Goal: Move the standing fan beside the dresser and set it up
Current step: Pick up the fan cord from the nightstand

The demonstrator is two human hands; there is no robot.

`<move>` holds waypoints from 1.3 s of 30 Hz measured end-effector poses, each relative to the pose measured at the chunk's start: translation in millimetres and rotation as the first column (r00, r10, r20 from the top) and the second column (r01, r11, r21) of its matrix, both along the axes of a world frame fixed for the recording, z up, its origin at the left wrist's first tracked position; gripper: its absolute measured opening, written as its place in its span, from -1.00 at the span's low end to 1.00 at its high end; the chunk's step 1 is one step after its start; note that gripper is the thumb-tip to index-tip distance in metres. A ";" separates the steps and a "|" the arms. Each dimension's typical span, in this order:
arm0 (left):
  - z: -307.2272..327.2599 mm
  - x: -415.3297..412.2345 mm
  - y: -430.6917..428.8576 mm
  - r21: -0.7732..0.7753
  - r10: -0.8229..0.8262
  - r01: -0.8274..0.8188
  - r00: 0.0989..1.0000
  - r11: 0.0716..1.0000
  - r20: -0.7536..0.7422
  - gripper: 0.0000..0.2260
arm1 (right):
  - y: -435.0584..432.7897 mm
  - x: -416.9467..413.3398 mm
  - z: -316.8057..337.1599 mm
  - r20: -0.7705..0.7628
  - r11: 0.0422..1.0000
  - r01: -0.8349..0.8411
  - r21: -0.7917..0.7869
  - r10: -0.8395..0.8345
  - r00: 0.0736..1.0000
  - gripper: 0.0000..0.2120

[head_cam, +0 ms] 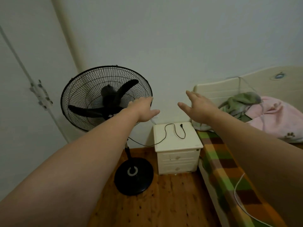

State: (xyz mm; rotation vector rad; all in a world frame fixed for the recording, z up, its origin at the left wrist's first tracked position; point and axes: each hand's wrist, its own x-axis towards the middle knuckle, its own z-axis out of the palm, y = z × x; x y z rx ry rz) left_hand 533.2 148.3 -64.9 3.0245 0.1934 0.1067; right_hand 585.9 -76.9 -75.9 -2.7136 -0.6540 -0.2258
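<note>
A black standing fan (91,97) stands upright on the wooden floor, its round base (133,176) just left of a small cream dresser (177,149). The fan's black cord and plug (174,130) lie across the dresser top. My left hand (144,110) reaches out at the right rim of the fan's cage, fingers spread, holding nothing; whether it touches the cage is unclear. My right hand (199,107) is stretched out above the dresser, open and empty.
A bed (224,169) with a checked cover runs along the right, with a pink blanket (275,117) and green cloth on it and a white cable (239,200) trailing over its edge. White walls and a vertical pipe (70,31) close the corner behind the fan.
</note>
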 end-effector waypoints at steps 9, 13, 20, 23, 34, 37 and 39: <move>-40.0 125.2 -36.1 -0.040 -0.010 0.008 0.998 0.999 -0.069 -0.29 | -26.7 124.2 -29.8 -0.081 1.000 -0.019 0.000 0.019 0.997 -0.29; -57.9 166.1 -42.5 -0.072 -0.008 0.002 0.996 0.997 -0.091 -0.30 | -34.3 161.5 -51.4 -0.132 1.000 -0.017 -0.003 0.017 0.991 -0.29; -95.3 231.3 -43.8 -0.076 -0.041 0.029 0.986 0.997 -0.160 -0.32 | -30.5 221.5 -82.0 -0.194 0.999 0.014 -0.038 -0.021 0.981 -0.30; -110.8 264.0 -33.9 -0.087 -0.055 0.041 0.983 0.995 -0.174 -0.33 | -19.4 250.9 -92.9 -0.213 0.999 0.017 -0.049 -0.027 0.977 -0.31; -163.5 404.9 17.9 -0.181 -0.077 0.030 0.963 0.983 -0.257 -0.37 | 40.4 379.6 -138.9 -0.333 0.988 0.094 -0.122 -0.130 0.934 -0.30; -182.5 435.2 31.1 -0.191 -0.076 0.021 0.956 0.981 -0.284 -0.37 | 53.0 409.6 -157.8 -0.370 0.986 0.117 -0.122 -0.154 0.916 -0.29; -196.0 446.9 37.3 -0.206 -0.071 0.005 0.947 0.979 -0.314 -0.38 | 58.1 424.9 -167.9 -0.399 0.985 0.113 -0.131 -0.156 0.903 -0.29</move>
